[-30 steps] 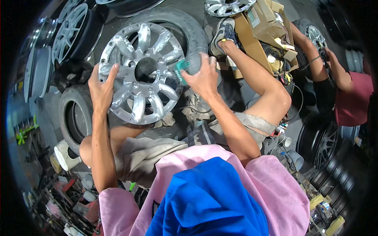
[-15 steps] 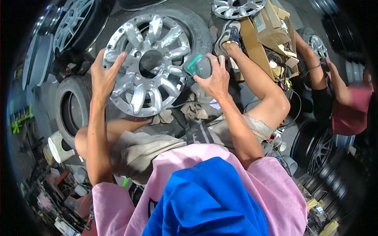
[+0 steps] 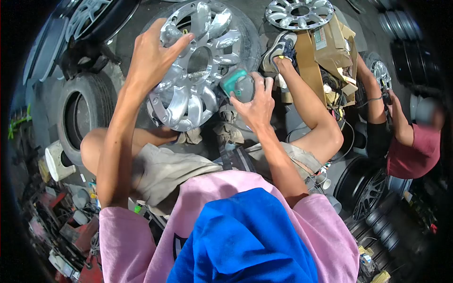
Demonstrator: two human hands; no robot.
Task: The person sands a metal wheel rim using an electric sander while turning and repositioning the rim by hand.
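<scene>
My left hand (image 3: 155,56) grasps the left edge of a silver alloy wheel (image 3: 192,87), set before me over a dark tyre (image 3: 251,42). My right hand (image 3: 257,101) clasps a green-and-grey power tool (image 3: 240,87) at the wheel's right edge.

Wheel (image 3: 215,61): silver, shiny, multi-spoked | power tool (image 3: 242,87): green-and-grey, by wheel's right edge

the left hand (image 3: 158,54), at eleven o'clock, spreads its thumb (image 3: 180,45) toward two; the left forearm (image 3: 119,141) points between twelve and one. the right hand (image 3: 257,100), at one, is curled, its forearm (image 3: 282,158) pointing toward eleven.
</scene>
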